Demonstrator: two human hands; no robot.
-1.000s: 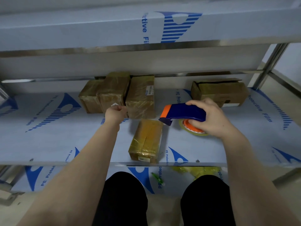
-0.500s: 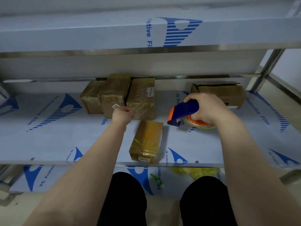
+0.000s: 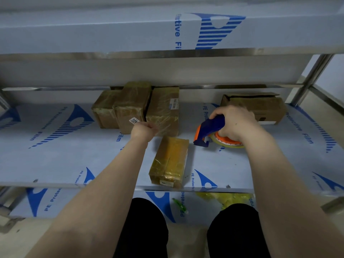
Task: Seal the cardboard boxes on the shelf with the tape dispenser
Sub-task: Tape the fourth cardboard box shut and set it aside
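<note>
- Since one second ago the right hand (image 3: 235,123) has tipped the tape dispenser (image 3: 209,130) from roughly level to nose-down and carried it toward the rear right. The left hand (image 3: 144,130) has drifted slightly right along the rear row.
- Grip, right hand: fingers wrapped round the blue handle. The orange-hubbed tape roll (image 3: 228,142) sits at or just above the shelf (image 3: 55,146); contact cannot be made out.
- Grip, left hand: fingers curled, knuckles at the lower front of the middle taped box (image 3: 132,107), just beside its white label (image 3: 134,120). I cannot tell whether it pinches a tape end or holds nothing.
- Rear row: the left taped box (image 3: 104,112), the middle taped box and the right taped box (image 3: 163,110) stand touching one another, all glossy with wrap. Judged sealed.
- Alone near the front edge lies the front box (image 3: 170,161), likewise wrapped. Judged sealed.
- At rear right, just behind the right hand, stands the open-flapped box (image 3: 255,107): its top flaps stand up and no gloss shows on it. Judged outstanding.
- Progress estimate: four of the five visible boxes are done. Closing those flaps and taping the seam is left, and the dispenser is already near.
- On the lower shelf (image 3: 111,202) there is a yellow-green bundle (image 3: 229,200), partly hidden by the person's knees.
</note>
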